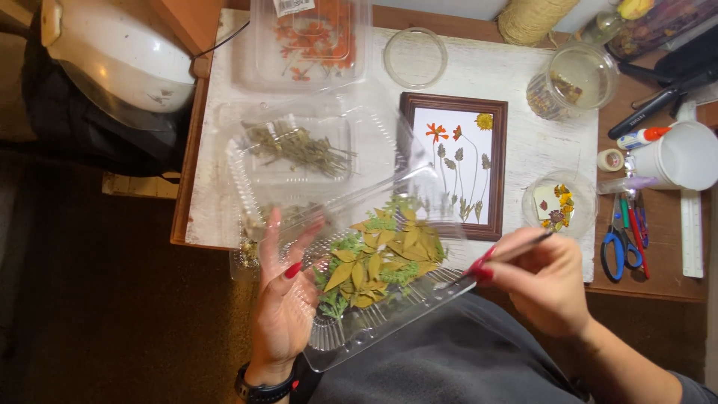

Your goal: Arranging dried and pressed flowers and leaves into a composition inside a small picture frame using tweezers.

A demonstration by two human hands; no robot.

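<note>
My left hand (283, 299) supports a clear plastic clamshell box (359, 329) from its left side, palm up with the fingers spread. Pressed yellow and green leaves (378, 263) lie inside it. My right hand (542, 278) pinches thin tweezers (516, 251) whose tip points into the box at the leaves. Just beyond the box a dark wooden picture frame (455, 103) lies flat on the white board, with pressed orange and yellow flowers and stems laid on its white backing.
Open clear boxes hold dried stems (295, 146) and orange blossoms (310, 37). A round lid (415, 57), a jar (572, 78), a small dish of petals (557, 203), scissors (619, 243), a white cup (684, 155), a ruler and a twine spool (532, 19) surround the frame.
</note>
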